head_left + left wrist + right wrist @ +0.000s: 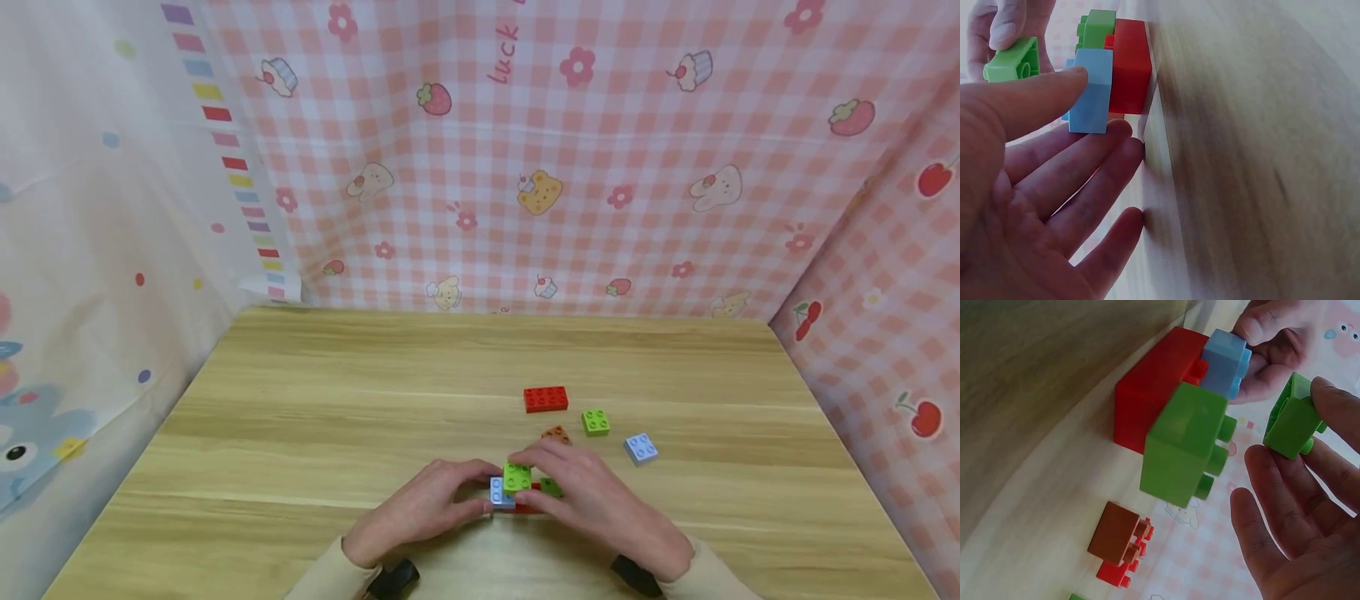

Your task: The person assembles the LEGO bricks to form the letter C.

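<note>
My left hand (pixel 431 504) pinches a light blue toy building brick (pixel 1094 94) between thumb and fingers. That brick sits on one end of a longer red brick (pixel 1154 390), which lies on the table. A green brick (pixel 1182 444) is mounted on the red brick's other end, with red studs showing between the two. My right hand (pixel 596 496) holds a second green brick (pixel 1296 422) between thumb and fingertips. In both wrist views this brick is held apart from the others, its hollow underside towards the red brick. From the head view it overlaps the blue brick's edge.
Beyond the hands on the wooden table (pixel 300 400) lie a red brick (pixel 546 399), a green brick (pixel 596 422) and a light blue brick (pixel 641 448). An orange-brown brick (pixel 557 434) is partly hidden behind the right hand. Patterned cloth (pixel 480 150) hangs along the table's back and sides.
</note>
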A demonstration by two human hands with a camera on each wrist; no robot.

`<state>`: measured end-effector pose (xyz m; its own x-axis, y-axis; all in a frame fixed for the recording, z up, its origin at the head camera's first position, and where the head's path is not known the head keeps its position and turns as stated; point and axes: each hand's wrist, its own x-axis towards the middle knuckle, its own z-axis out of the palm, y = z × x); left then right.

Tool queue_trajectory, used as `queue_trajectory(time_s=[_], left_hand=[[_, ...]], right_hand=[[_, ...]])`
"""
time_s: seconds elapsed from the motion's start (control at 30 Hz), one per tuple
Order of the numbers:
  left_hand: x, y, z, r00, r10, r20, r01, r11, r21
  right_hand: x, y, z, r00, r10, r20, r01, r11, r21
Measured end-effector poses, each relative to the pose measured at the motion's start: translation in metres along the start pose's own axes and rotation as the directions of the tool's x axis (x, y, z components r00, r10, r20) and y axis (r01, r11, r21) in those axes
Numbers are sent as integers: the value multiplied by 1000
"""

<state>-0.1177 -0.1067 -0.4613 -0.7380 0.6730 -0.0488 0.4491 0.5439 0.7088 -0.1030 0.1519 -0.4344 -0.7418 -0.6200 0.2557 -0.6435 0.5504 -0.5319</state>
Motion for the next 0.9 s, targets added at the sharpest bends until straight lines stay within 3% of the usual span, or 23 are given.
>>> queue_trajectory(time_s=[0.4,0.9], left_hand=[[0,0,1,1000,4,-3,-4,1000,23],[-1,-2,2,1000,18,-16,-18,1000,-17]], right_hand=[[5,-1,10,999,6,42,-6,1000,12],[10,2,17,995,13,94,-15,1000,22]])
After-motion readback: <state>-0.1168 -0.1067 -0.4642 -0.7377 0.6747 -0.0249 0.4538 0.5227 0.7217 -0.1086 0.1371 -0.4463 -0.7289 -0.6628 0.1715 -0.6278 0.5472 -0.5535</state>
